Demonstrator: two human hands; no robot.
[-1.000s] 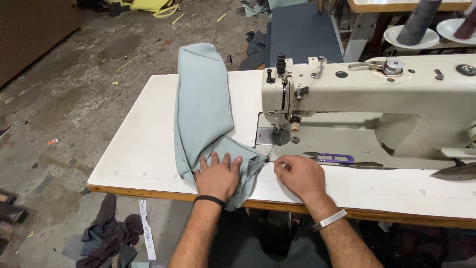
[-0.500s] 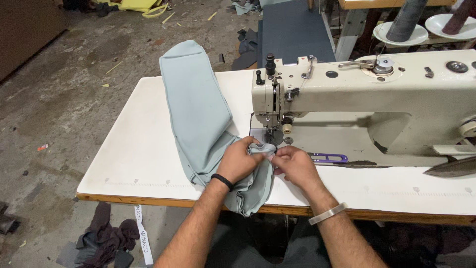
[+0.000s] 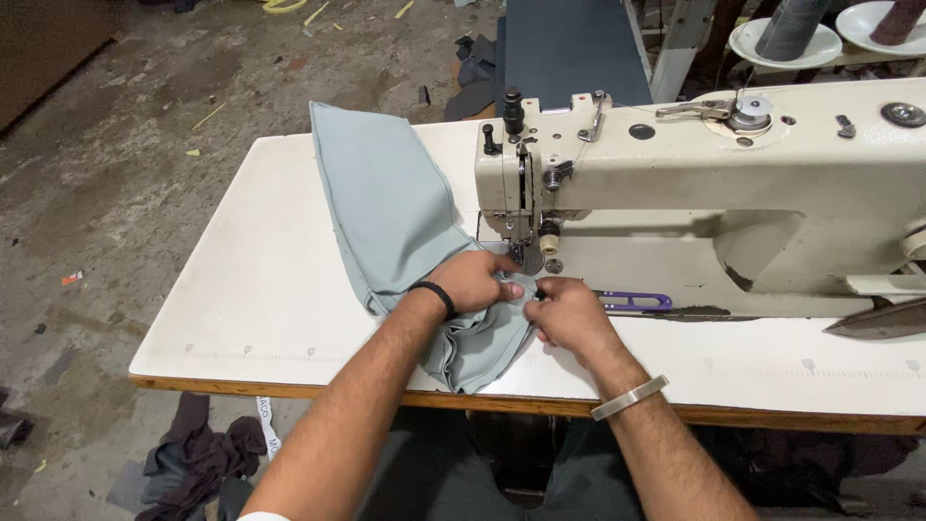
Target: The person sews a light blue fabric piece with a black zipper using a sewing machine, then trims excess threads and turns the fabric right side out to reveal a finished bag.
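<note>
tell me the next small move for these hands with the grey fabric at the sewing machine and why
Probably slide the pinched fabric edge back a little, under the presser foot. Both the left hand and right hand grip the pale grey fabric just in front of the foot, so its edge seems not yet seated beneath it.
</note>
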